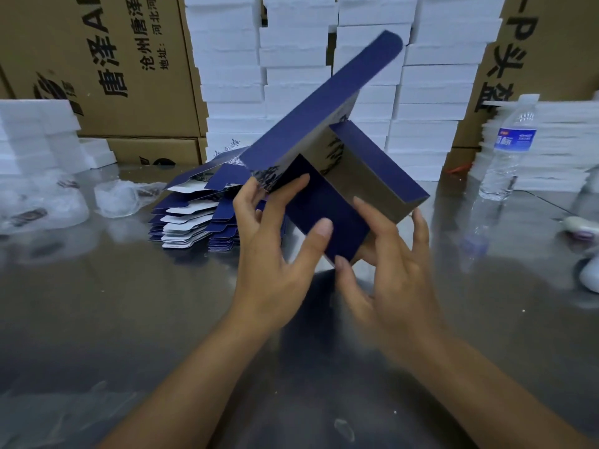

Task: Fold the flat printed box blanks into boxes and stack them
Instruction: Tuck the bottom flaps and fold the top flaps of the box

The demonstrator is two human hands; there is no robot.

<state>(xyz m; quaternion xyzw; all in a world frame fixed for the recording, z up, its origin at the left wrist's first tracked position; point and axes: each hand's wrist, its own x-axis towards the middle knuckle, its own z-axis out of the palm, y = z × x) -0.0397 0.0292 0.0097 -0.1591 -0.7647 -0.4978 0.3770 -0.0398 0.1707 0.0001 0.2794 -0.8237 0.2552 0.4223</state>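
While the half-formed box (382, 166) is hanging above the table (129, 319), near the blanks (194, 212), the left hand (275, 247) and right hand (389, 254) are both gripping it, pressing an end flap inward; tucking the long lid is probably coming next.

right hand (389, 270): blurred | box blanks (191, 218): partly behind left hand (272, 254) | box (311, 118): far side hidden

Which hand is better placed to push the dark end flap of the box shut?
Probably the left hand: its thumb lies on the end flap, while the right hand cradles the box from beneath.
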